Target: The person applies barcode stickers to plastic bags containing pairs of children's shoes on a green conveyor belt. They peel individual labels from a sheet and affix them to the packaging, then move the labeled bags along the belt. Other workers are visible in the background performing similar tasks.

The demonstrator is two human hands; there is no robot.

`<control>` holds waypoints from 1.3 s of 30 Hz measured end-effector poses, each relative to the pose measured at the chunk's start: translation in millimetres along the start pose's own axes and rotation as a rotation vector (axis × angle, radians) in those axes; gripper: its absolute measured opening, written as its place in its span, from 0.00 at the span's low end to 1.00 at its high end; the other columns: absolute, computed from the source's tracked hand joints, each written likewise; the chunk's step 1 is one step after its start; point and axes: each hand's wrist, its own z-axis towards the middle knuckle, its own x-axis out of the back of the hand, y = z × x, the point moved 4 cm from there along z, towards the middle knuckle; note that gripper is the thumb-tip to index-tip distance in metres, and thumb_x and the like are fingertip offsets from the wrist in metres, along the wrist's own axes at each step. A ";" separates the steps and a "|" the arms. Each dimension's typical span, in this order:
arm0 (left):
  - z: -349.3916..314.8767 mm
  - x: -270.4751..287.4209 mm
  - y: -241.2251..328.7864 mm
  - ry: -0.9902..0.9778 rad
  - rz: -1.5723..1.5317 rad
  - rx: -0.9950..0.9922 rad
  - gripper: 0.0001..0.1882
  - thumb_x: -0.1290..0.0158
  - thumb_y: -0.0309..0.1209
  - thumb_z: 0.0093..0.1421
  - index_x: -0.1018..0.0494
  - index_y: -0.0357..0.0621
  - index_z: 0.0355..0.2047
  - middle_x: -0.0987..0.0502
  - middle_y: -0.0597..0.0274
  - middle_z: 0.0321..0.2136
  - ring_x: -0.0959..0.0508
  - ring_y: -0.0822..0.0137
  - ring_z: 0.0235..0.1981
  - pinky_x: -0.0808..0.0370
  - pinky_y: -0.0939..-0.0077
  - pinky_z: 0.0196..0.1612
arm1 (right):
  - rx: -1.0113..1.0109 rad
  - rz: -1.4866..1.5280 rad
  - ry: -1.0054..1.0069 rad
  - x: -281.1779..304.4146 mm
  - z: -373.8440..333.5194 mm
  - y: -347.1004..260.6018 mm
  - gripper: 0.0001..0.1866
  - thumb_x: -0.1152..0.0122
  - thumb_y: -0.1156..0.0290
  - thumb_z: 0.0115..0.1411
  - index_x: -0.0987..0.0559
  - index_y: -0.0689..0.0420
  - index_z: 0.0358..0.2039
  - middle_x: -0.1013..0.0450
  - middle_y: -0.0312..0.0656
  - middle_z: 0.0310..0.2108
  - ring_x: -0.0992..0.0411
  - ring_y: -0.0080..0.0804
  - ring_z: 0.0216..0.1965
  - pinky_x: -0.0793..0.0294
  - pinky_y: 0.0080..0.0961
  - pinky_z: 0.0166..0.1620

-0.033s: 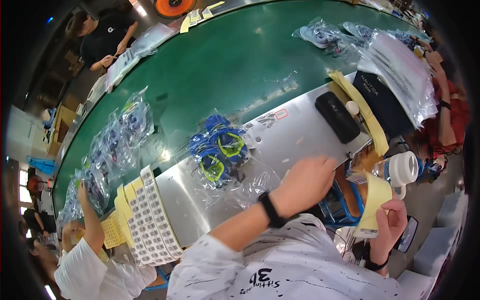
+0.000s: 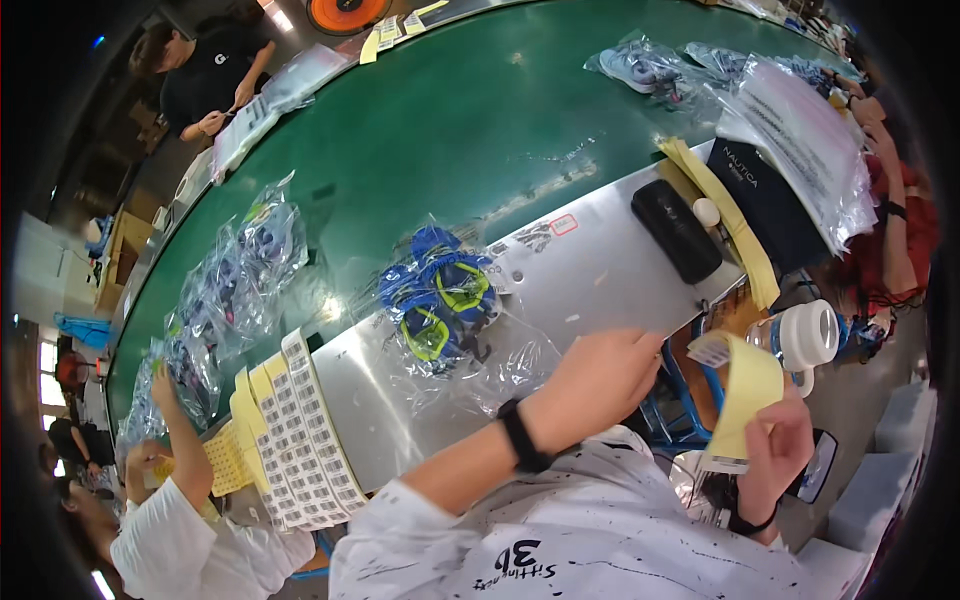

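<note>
My left hand (image 2: 603,375) hangs over the near edge of the metal plate (image 2: 395,430). Its fingers are bent and drawn together, but whatever they may pinch is hidden. My right hand (image 2: 782,445) is closed on a yellow strip of labels (image 2: 755,385), which curls up and shows barcodes at its free end. A small gap separates the strip from my left fingertips. Ahead of my left hand, a pair of blue and lime-green shoes (image 2: 440,300) in a clear plastic bag (image 2: 500,365) lies across the metal plate and the green table.
Barcode label sheets (image 2: 300,435) hang at the plate's left end. A black case (image 2: 676,232) and yellow strips (image 2: 725,210) lie at its right. Beyond my right hand stands a white-lidded bottle (image 2: 805,335). Bagged shoes (image 2: 240,265) line the green table (image 2: 450,130); co-workers sit around it.
My left hand has shifted slightly left and down, away from the strip. The strip's free end has swung a little to the left and up. The bagged shoes stay put.
</note>
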 end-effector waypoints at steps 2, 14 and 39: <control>-45.9 6.0 -10.7 0.089 -0.209 0.011 0.16 0.53 0.31 0.65 0.34 0.33 0.49 0.27 0.45 0.45 0.23 0.50 0.44 0.25 0.66 0.43 | 0.470 -0.186 -0.471 -45.7 20.4 -38.2 0.10 0.43 0.85 0.46 0.26 0.60 0.30 0.29 0.42 0.31 0.30 0.35 0.32 0.31 0.23 0.38; -65.5 -51.8 -63.8 0.455 -1.222 0.470 0.20 0.45 0.26 0.62 0.42 0.39 0.49 0.31 0.50 0.49 0.24 0.65 0.49 0.23 0.75 0.45 | 0.309 -0.235 -1.210 -127.9 -6.5 12.8 0.08 0.39 0.76 0.48 0.26 0.60 0.30 0.34 0.39 0.28 0.31 0.35 0.30 0.28 0.28 0.34; -77.5 -28.3 -58.6 0.372 -1.757 0.388 0.36 0.45 0.33 0.59 0.48 0.36 0.63 0.37 0.40 0.59 0.29 0.51 0.56 0.26 0.46 0.54 | -0.703 0.589 -0.848 -154.7 15.6 83.7 0.20 0.44 0.81 0.60 0.32 0.65 0.53 0.29 0.42 0.47 0.30 0.25 0.48 0.28 0.23 0.51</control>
